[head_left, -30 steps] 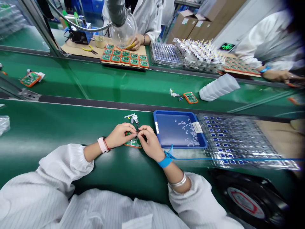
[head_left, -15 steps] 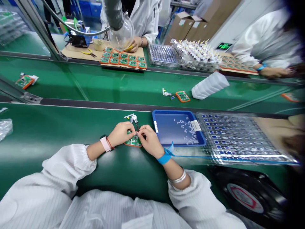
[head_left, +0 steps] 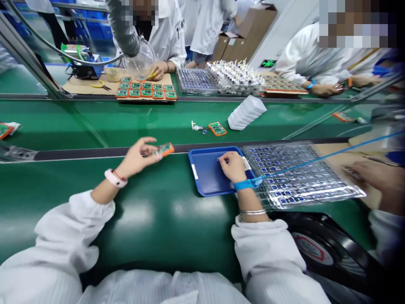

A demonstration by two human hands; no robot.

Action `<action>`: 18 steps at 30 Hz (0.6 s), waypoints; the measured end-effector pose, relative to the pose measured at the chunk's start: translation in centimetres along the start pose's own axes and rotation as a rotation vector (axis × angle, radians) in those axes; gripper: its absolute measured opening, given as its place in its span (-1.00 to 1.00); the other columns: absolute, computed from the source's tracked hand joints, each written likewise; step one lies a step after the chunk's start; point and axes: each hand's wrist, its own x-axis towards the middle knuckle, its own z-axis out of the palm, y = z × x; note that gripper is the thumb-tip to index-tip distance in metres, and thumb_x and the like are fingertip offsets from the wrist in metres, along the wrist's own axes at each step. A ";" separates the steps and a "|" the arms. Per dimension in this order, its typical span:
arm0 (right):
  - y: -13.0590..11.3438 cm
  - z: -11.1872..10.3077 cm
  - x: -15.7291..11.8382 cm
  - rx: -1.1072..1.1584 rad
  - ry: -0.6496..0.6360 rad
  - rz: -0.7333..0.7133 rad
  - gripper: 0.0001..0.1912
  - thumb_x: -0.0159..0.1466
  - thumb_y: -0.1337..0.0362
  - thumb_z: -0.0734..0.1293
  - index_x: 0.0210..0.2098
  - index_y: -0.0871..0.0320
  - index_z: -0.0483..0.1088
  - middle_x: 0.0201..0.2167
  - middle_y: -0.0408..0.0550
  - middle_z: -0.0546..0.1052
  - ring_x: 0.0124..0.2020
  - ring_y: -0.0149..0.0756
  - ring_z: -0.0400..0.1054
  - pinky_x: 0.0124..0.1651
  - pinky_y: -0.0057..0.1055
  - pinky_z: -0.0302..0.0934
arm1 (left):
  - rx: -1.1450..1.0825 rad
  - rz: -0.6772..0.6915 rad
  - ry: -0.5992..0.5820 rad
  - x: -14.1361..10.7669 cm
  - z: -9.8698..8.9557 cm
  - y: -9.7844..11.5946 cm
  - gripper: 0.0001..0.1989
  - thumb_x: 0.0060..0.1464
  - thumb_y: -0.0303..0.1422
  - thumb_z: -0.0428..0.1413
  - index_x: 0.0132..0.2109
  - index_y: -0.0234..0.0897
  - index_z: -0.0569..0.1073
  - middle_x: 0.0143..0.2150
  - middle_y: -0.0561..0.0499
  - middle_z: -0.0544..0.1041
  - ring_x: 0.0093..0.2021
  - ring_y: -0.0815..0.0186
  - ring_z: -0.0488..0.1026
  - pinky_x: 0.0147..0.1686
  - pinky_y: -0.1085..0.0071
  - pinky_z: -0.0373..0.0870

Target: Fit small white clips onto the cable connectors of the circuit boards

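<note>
The left hand point(head_left: 136, 158) pinches a flat green circuit board in an orange frame point(head_left: 165, 149), its long side pointing right, toward the right hand point(head_left: 233, 166), whose hidden fingers may or may not hold something.

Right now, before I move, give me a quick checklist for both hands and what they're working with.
1. The left hand grips the orange-framed circuit board by its edge: ok.
2. The right hand is inside the blue tray: ok.
3. The right hand holds a small white piece: cannot tell, its fingers hide it.
4. The blue wrist strap is on the right wrist: ok.
5. The strap's cord is grounded: cannot tell, its far end is out of sight.
</note>
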 end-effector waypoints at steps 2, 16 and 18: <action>-0.2 0.4 -0.1 -0.042 0.003 -0.014 -0.85 0.09 0.34 0.24 -0.60 0.15 0.32 -0.44 0.08 0.45 -0.27 -0.13 0.30 -0.14 -0.19 0.17 | 0.022 0.021 0.259 3.6 -2.1 -0.9 -0.37 -0.05 -0.10 0.17 0.11 -0.25 0.21 -0.10 -0.13 0.52 -0.10 0.17 0.47 -0.10 0.17 0.37; -0.6 -0.3 -0.7 -0.117 -0.109 -0.066 -0.85 0.16 0.35 0.22 -0.51 0.17 0.37 -0.31 0.08 0.46 -0.21 -0.14 0.28 -0.15 -0.23 0.10 | 0.822 -0.024 0.284 10.8 -1.2 -5.9 -0.63 0.04 -0.25 0.13 -0.02 -0.33 0.39 0.11 -0.18 0.33 0.16 0.06 0.18 0.14 0.14 0.09; -0.9 -0.2 -0.9 -0.128 -0.099 -0.058 -0.85 0.16 0.36 0.21 -0.50 0.17 0.36 -0.30 0.08 0.45 -0.20 -0.14 0.27 -0.15 -0.24 0.10 | 0.814 0.037 0.163 12.5 3.3 -3.7 -0.70 0.07 -0.18 0.10 -0.11 -0.26 0.44 -0.05 -0.08 0.45 0.03 0.14 0.30 0.04 0.22 0.21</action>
